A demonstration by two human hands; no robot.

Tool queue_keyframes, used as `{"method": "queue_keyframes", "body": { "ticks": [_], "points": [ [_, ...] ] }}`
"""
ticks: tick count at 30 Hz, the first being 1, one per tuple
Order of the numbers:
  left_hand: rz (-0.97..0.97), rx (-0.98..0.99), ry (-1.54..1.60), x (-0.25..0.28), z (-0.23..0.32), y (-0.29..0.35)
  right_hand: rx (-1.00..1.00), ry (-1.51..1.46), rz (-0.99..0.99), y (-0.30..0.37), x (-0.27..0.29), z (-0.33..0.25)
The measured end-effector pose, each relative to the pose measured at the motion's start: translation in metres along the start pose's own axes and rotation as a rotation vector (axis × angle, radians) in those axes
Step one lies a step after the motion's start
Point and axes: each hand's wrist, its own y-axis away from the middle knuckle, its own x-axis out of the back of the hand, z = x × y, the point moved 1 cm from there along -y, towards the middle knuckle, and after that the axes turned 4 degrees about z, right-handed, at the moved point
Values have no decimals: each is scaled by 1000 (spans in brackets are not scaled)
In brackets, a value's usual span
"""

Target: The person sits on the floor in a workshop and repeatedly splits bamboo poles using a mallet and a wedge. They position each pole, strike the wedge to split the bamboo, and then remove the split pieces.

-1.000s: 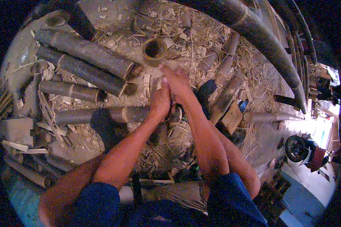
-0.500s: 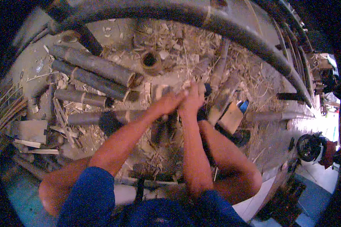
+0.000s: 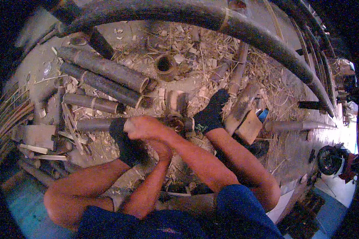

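Bamboo tube (image 3: 95, 124) partly bhd R fingers (image 3: 133, 130)

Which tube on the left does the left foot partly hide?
The nearly level tube just below the shorter one. Part of it is behind the left foot; the tubes above are clear of it.

No lettering can be read anywhere in view. A small pale, reddish mark (image 3: 168, 230) is seen on the front of the dark blue shirt (image 3: 157, 220), too grainy to be made out. A green-and-white marking (image 3: 201, 127) is noted at the ankle of the dark sock (image 3: 212, 108) on the right foot; whether letters or pattern cannot be told.
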Motion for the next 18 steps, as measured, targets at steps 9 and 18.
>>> {"method": "queue_keyframes", "body": {
  "ticks": [9, 18],
  "points": [
    [-449, -184, -341, -15, 80, -62, -532, -994, 879, 21, 56, 120],
    [-52, -69, -22, -17, -54, -10, -194, -288, -210, -7, 5, 27]
  ]
}}
